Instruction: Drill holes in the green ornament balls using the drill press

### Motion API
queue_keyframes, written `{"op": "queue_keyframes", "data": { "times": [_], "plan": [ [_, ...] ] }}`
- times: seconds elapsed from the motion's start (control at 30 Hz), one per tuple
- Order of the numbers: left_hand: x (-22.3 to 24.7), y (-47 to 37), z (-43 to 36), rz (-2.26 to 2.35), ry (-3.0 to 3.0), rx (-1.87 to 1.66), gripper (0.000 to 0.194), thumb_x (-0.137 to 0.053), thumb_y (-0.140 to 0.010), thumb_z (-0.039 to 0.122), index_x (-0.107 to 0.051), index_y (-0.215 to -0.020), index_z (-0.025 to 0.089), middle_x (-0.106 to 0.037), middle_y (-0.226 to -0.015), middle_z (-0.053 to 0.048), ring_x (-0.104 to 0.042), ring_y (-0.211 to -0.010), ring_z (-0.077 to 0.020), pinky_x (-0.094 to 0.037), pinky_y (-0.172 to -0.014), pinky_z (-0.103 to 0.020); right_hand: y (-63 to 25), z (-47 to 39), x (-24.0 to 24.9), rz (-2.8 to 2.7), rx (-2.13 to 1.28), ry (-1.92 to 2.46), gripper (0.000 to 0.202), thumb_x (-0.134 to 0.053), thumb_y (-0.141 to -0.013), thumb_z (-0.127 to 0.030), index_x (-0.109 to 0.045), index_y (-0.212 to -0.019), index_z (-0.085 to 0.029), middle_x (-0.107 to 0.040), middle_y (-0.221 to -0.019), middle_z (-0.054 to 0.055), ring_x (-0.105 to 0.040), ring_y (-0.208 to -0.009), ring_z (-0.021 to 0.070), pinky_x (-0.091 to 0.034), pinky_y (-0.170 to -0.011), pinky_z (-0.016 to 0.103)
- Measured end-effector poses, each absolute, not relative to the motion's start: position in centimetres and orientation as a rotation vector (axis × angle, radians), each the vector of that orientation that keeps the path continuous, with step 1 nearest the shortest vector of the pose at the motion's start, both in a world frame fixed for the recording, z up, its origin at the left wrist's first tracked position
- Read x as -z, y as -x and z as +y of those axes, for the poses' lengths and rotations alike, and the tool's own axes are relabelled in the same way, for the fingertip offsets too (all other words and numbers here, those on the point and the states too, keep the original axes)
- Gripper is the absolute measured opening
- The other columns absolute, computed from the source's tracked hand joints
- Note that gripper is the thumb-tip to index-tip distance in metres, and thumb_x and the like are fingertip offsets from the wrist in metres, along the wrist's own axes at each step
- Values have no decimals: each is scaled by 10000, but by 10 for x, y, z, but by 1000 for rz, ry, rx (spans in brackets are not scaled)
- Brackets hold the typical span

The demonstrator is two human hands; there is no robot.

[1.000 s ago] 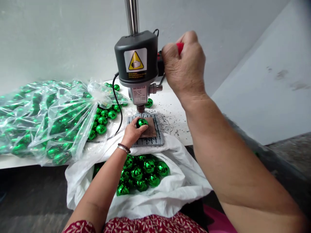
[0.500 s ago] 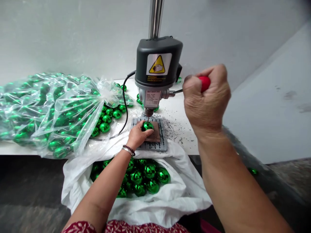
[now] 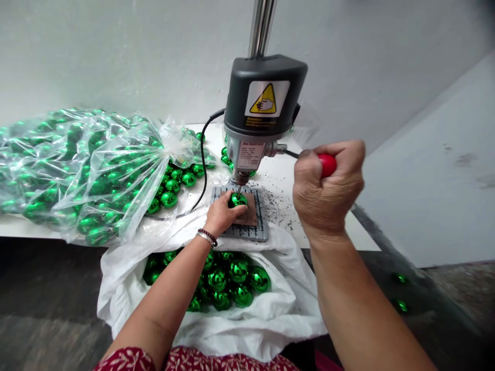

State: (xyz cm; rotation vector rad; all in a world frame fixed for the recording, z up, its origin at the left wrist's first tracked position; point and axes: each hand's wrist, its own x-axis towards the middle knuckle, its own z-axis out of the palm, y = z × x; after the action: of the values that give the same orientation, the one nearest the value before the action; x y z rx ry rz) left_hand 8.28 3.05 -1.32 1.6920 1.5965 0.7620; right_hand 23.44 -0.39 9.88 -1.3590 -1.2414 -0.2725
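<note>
My left hand (image 3: 222, 212) grips a shiny green bauble (image 3: 238, 198) between thumb and fingers, on a brown board (image 3: 250, 210) that lies over the grey slotted base (image 3: 263, 226) of a bench drill (image 3: 266, 100). The drill bit points down at the top of the bauble; whether it has entered cannot be made out. At the right, my right hand (image 3: 328, 185) is closed around the red knob (image 3: 327, 164) of the drill's feed lever. Below, a white cloth (image 3: 282, 319) across my lap carries several more green baubles (image 3: 238, 270).
A large clear plastic bag (image 3: 96, 170) full of green baubles lies on the white table (image 3: 297, 190) at left, with loose baubles (image 3: 169, 199) beside it. A black cable (image 3: 204, 154) runs from the drill. Dark shavings surround the base. Two baubles (image 3: 402, 306) are on the floor at right.
My right hand has come down with the red knob, lowering the lever. My left hand still holds the bauble under the drill. The view has shifted slightly.
</note>
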Motion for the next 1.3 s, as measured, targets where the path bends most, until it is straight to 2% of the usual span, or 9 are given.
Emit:
{"op": "queue_keyframes", "data": {
  "times": [0.17, 0.37, 0.53, 0.67, 0.73, 0.83, 0.97, 1.07, 1.3],
  "plan": [
    [12, -82, 29, 1567, -1715, -766, 418, -699, -795, 389, -681, -1176, 219, -734, -998, -45, -652, -936, -227, -490, -851, -312, -232, -6, -89, -1215, 230, 1341, 221, -450, -888, -432, -447, -828, -219, -506, -753, 13, -510, -694, 104, -452, -684, 280],
    [14, -82, 30, 1561, -1690, -786, 475, -712, -784, 387, -666, -1222, 209, -737, -1066, -69, -656, -982, -242, -490, -912, -337, -227, -6, -78, -1144, 188, 1277, 213, -474, -849, -422, -455, -803, -215, -513, -728, 13, -478, -646, 92, -429, -637, 266],
    [18, -81, 32, 1569, -1699, -800, 509, -721, -775, 363, -655, -1258, 217, -742, -1067, -63, -658, -976, -233, -501, -898, -324, -225, -6, -64, -1132, 171, 1232, 215, -474, -857, -419, -455, -817, -209, -525, -729, 20, -483, -640, 99, -432, -626, 271],
    [21, -86, 35, 1682, -1711, -768, 270, -571, -864, 233, -749, -1065, 205, -760, -971, -95, -688, -943, -257, -513, -867, -346, -225, -7, -52, -1143, 162, 1226, 236, -468, -860, -440, -457, -829, -206, -541, -739, 33, -513, -660, 116, -454, -652, 289],
    [19, -85, 30, 1746, -1705, -753, 278, -515, -869, 170, -773, -970, 193, -768, -971, -123, -699, -964, -278, -517, -887, -371, -227, -8, -50, -1153, 165, 1236, 254, -462, -860, -460, -456, -828, -209, -542, -744, 39, -519, -671, 122, -458, -661, 294],
    [12, -66, 2, 1756, -1668, -775, 325, -490, -838, 111, -778, -962, 195, -779, -1045, -108, -707, -1016, -255, -523, -942, -359, -229, -9, -54, -1172, 163, 1260, 260, -458, -868, -469, -459, -832, -212, -542, -746, 40, -518, -674, 122, -458, -664, 292],
    [10, -12, -60, 1920, -1663, -830, 339, -459, -850, 231, -763, -997, 196, -783, -1061, -80, -711, -1031, -239, -526, -974, -366, -231, -10, -64, -1198, 144, 1292, 247, -456, -867, -459, -458, -824, -216, -534, -720, 34, -505, -644, 115, -445, -641, 284],
    [19, 19, -94, 1894, -1636, -751, 363, -462, -836, 338, -765, -958, 179, -791, -990, -89, -730, -959, -248, -553, -943, -388, -232, -10, -73, -1215, 140, 1300, 242, -453, -855, -452, -458, -808, -215, -528, -698, 30, -494, -626, 114, -429, -624, 280],
    [44, 25, -107, 1816, -1589, -921, 355, -513, -795, 433, -779, -904, 225, -804, -969, -64, -750, -954, -258, -594, -896, -376, -243, 16, -136, -1318, 58, 1375, 327, -461, -843, -529, -477, -793, -206, -513, -654, -3, -431, -606, 101, -360, -628, 261]
  ]
}}
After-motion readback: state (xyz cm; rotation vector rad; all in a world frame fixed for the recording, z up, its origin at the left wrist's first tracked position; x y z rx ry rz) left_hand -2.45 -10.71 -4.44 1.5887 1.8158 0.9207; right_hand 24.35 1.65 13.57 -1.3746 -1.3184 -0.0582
